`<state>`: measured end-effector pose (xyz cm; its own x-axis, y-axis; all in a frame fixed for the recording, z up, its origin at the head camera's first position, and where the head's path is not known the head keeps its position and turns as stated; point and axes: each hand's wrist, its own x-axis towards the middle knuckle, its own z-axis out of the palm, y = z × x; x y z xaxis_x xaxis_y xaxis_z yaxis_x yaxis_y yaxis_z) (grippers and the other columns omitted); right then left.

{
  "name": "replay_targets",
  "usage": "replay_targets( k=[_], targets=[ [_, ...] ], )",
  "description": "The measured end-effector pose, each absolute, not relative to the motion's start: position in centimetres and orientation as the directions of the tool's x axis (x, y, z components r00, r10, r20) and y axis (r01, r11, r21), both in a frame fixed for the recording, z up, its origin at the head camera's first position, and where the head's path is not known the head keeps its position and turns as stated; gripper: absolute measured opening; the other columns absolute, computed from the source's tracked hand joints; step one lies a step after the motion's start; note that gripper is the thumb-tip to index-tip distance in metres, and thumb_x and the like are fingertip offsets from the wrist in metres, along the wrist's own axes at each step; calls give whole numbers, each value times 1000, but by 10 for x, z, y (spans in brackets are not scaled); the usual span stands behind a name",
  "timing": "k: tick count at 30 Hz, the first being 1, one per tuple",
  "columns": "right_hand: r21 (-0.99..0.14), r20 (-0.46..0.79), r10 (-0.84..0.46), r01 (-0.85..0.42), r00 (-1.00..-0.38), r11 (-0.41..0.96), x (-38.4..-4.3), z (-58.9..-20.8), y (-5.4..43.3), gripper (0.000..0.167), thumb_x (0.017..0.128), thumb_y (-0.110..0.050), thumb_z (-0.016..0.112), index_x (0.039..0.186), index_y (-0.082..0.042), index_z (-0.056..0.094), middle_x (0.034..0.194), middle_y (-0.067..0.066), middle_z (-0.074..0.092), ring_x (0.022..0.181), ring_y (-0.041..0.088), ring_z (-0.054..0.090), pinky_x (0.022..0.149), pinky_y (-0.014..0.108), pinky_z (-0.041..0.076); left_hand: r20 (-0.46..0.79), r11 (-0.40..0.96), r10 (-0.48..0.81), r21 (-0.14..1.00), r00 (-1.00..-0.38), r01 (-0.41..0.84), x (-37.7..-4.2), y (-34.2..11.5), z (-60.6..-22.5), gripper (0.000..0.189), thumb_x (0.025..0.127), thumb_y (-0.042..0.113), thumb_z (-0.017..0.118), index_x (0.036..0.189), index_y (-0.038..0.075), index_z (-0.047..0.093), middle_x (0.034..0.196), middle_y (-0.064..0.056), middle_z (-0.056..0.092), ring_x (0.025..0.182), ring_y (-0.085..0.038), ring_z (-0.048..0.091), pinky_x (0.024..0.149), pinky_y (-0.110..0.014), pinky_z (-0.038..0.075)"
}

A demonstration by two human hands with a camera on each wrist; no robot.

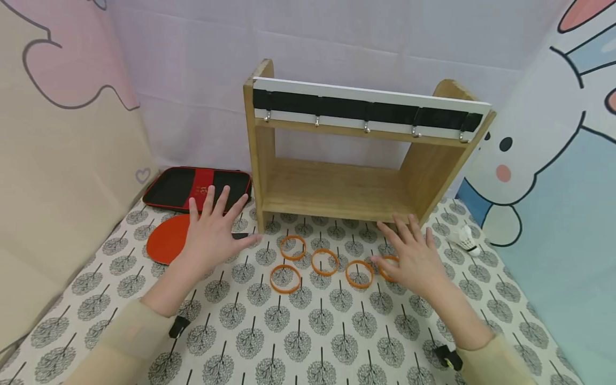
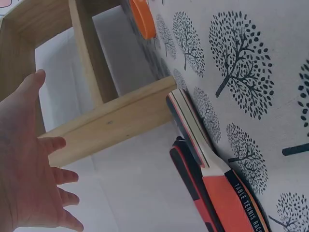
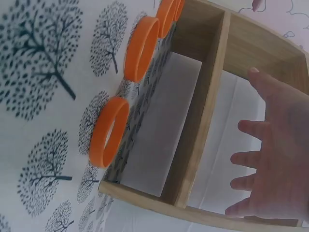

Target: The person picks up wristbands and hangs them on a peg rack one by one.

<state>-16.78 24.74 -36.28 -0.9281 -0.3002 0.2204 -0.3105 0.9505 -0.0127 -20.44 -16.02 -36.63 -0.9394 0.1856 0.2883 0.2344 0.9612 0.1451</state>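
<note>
My left hand [image 1: 212,235] is spread in the air, its fingers straight and holding nothing. In the head view it overlaps a red table tennis racket [image 1: 163,240], whose red face and lettered edge [image 2: 244,198] show in the left wrist view. My right hand [image 1: 416,259], also with spread fingers and nothing in it, hovers before the right end of a wooden shelf rack [image 1: 337,190]. Between the hands lie several orange rings [image 1: 285,291], like wristbands; the rightmost ring [image 1: 386,275] is partly hidden by the right hand. Ring bands [image 3: 100,140] show in the right wrist view.
Along the rack's top front runs a white board with a black strip [image 1: 337,107] and several metal hooks [image 1: 367,127]. A black case with a red band [image 1: 199,187] lies at the back left. A white shuttlecock [image 1: 464,239] is at the right. Printed curtains surround the tree-patterned cloth [image 1: 298,342].
</note>
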Motion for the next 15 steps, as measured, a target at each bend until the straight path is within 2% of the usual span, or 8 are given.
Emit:
replay_targets(
  k=[4,9,12,15],
  targets=[
    [-4,205,-319,-327,-925,945,-170,-366,254,76,86,-62,55,149,-27,30,156,14,19,141,44,12,107,70,12,302,950,171,201,-938,238,-217,-158,-371,95,77,67,60,152,22,22,158,-15,11,145,-34,-6,111,-64,-6],
    [-18,177,-377,-386,-909,922,-174,-374,264,73,86,-55,59,147,-22,35,153,16,25,138,46,21,103,70,23,328,918,154,302,-932,258,-238,-154,-381,100,77,59,67,153,15,18,156,-18,15,145,-36,3,113,-62,4],
    [-53,164,-412,-425,-896,903,-177,-381,272,73,86,-53,61,145,-18,38,150,18,31,136,46,26,101,68,29,326,864,142,421,-935,278,-250,-151,-389,102,78,55,68,153,14,12,156,-18,15,144,-38,8,112,-63,11],
    [-97,175,-438,-458,-882,884,-183,-391,280,72,86,-50,63,144,-14,41,144,19,41,129,45,38,98,63,37,321,772,131,560,-938,300,-261,-148,-396,103,80,53,68,153,16,7,156,-15,18,142,-37,17,109,-62,22]
  ],
)
